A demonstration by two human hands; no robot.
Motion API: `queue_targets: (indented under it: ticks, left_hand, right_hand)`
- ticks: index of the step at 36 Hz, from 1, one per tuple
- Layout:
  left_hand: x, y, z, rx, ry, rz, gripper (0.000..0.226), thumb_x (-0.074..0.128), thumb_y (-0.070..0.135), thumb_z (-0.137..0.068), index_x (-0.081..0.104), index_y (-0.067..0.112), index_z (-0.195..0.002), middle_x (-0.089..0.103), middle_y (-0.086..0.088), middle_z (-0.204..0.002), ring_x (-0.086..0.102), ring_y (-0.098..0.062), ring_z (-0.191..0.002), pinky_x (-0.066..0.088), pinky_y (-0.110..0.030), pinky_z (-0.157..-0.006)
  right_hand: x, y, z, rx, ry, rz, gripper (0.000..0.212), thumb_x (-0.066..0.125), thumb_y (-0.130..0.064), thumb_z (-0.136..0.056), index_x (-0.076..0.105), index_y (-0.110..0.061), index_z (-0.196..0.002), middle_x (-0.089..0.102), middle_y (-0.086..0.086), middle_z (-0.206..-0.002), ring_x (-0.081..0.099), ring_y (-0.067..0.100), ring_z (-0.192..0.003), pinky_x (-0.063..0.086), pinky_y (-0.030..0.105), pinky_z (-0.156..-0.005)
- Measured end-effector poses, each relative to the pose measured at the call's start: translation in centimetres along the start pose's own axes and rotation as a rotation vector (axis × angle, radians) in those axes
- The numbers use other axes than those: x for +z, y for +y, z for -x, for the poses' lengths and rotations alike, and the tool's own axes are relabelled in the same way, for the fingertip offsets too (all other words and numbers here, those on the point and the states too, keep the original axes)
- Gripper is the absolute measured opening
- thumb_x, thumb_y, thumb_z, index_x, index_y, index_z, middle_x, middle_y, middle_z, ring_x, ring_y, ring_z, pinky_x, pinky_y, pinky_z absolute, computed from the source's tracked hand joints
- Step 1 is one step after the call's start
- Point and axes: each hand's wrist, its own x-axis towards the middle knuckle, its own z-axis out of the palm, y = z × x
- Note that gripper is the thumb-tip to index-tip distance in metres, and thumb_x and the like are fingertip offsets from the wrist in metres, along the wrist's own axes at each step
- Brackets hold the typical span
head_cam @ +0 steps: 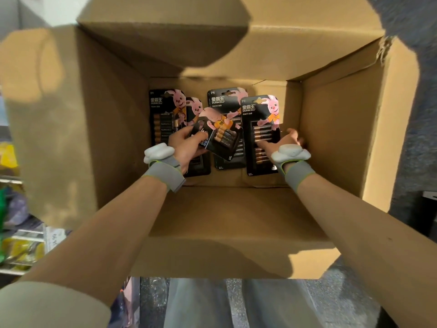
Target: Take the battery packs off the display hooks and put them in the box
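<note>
Both my arms reach down into a large open cardboard box (pixel 331 129). Several black battery packs with a pink rabbit lie flat on its bottom, one at the far left (pixel 163 110) and one in the middle (pixel 222 100). My left hand (pixel 184 145) grips a tilted battery pack (pixel 220 136) above the others. My right hand (pixel 283 140) rests with fingers stretched on the right edge of the rightmost pack (pixel 257 114), close to the box's right wall.
The box flaps stand open on all sides, the far flap (pixel 165 31) folded over the opening. Store shelving with blurred yellow goods (pixel 21 249) sits at the lower left. A grey floor (pixel 406 67) shows on the right.
</note>
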Motion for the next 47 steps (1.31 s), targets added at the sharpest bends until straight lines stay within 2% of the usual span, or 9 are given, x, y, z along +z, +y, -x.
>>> queue_targets:
  ticks: [4, 9, 12, 20, 25, 30, 36, 42, 47]
  left_hand:
    - [0.1, -0.3, -0.3, 0.062, 0.069, -0.095, 0.029, 0.065, 0.016, -0.089, 0.069, 0.015, -0.118, 0.069, 0.0, -0.101, 0.064, -0.008, -0.087, 0.05, -0.015, -0.063]
    - [-0.2, -0.4, -0.6, 0.029, 0.102, -0.047, 0.007, 0.069, 0.026, -0.088, 0.068, 0.024, -0.081, 0.066, 0.012, -0.076, 0.061, 0.003, -0.067, 0.047, -0.01, -0.056]
    - [-0.7, -0.4, -1.0, 0.011, 0.111, 0.005, 0.015, 0.074, 0.027, -0.085, 0.067, 0.022, -0.072, 0.071, 0.006, -0.078, 0.068, -0.008, -0.076, 0.058, -0.028, -0.081]
    - [-1.3, -0.8, -1.1, 0.054, 0.107, -0.062, 0.008, 0.059, 0.031, -0.097, 0.066, 0.027, -0.097, 0.069, -0.004, -0.113, 0.063, -0.024, -0.112, 0.048, -0.046, -0.103]
    - [-1.3, -2.4, -1.9, 0.005, 0.102, -0.321, 0.075, 0.048, 0.062, -0.085, 0.052, 0.009, -0.138, 0.056, -0.013, -0.139, 0.05, -0.033, -0.13, 0.039, -0.048, -0.11]
    - [-1.5, -1.2, -0.2, 0.027, 0.133, -0.309, 0.042, 0.05, 0.04, -0.1, 0.061, 0.006, -0.123, 0.064, -0.011, -0.124, 0.058, -0.028, -0.117, 0.044, -0.039, -0.104]
    - [-2.9, -1.0, 0.0, 0.065, 0.181, -0.233, 0.031, 0.059, 0.045, -0.095, 0.064, 0.015, -0.099, 0.068, -0.01, -0.107, 0.063, -0.023, -0.1, 0.051, -0.039, -0.097]
    - [-4.2, -0.6, 0.6, 0.095, 0.213, -0.189, 0.042, 0.058, 0.045, -0.095, 0.065, 0.01, -0.117, 0.064, -0.003, -0.103, 0.06, -0.016, -0.096, 0.046, -0.027, -0.082]
    - [-5.1, -0.9, 0.5, 0.078, 0.263, -0.172, 0.039, 0.058, 0.043, -0.095, 0.064, 0.012, -0.117, 0.062, -0.001, -0.1, 0.058, -0.014, -0.093, 0.045, -0.025, -0.08]
  right_hand:
    - [0.8, 0.2, -0.1, -0.04, 0.009, -0.012, 0.087, 0.079, -0.036, -0.076, 0.028, -0.012, -0.142, 0.036, 0.015, -0.144, 0.039, 0.034, -0.131, 0.038, 0.039, -0.102]
    - [1.6, 0.4, -0.6, -0.019, -0.015, -0.036, 0.089, 0.083, -0.035, -0.07, 0.034, -0.004, -0.137, 0.042, 0.02, -0.138, 0.043, 0.038, -0.127, 0.04, 0.043, -0.101]
    - [1.5, 0.4, -0.5, -0.025, -0.003, -0.002, 0.086, 0.083, -0.036, -0.069, 0.039, -0.003, -0.135, 0.045, 0.019, -0.135, 0.044, 0.036, -0.125, 0.042, 0.043, -0.101]
    - [1.3, -0.1, 0.1, -0.046, -0.035, 0.027, 0.078, 0.082, -0.035, -0.071, 0.042, -0.005, -0.132, 0.05, 0.013, -0.133, 0.05, 0.029, -0.122, 0.044, 0.036, -0.097]
    - [1.5, -0.2, 0.5, -0.043, -0.027, -0.055, 0.073, 0.083, -0.031, -0.07, 0.042, -0.009, -0.127, 0.053, 0.011, -0.128, 0.054, 0.028, -0.115, 0.045, 0.034, -0.087]
    - [0.9, -0.4, 1.2, -0.06, -0.134, -0.128, 0.075, 0.081, -0.025, -0.074, 0.043, -0.009, -0.137, 0.053, 0.008, -0.134, 0.053, 0.027, -0.119, 0.043, 0.032, -0.093]
    - [0.8, -0.7, 2.4, -0.062, -0.187, -0.223, 0.051, 0.075, -0.017, -0.081, 0.056, -0.009, -0.128, 0.061, 0.008, -0.126, 0.058, 0.026, -0.113, 0.045, 0.032, -0.094]
    - [2.0, -1.8, 3.3, -0.157, -0.214, -0.237, 0.059, 0.078, -0.02, -0.077, 0.054, -0.012, -0.131, 0.062, 0.006, -0.125, 0.058, 0.028, -0.114, 0.045, 0.044, -0.102]
    - [4.2, -3.1, 2.7, -0.246, -0.181, -0.054, 0.061, 0.078, -0.03, -0.075, 0.053, -0.013, -0.127, 0.059, -0.002, -0.117, 0.057, 0.021, -0.112, 0.044, 0.036, -0.101]
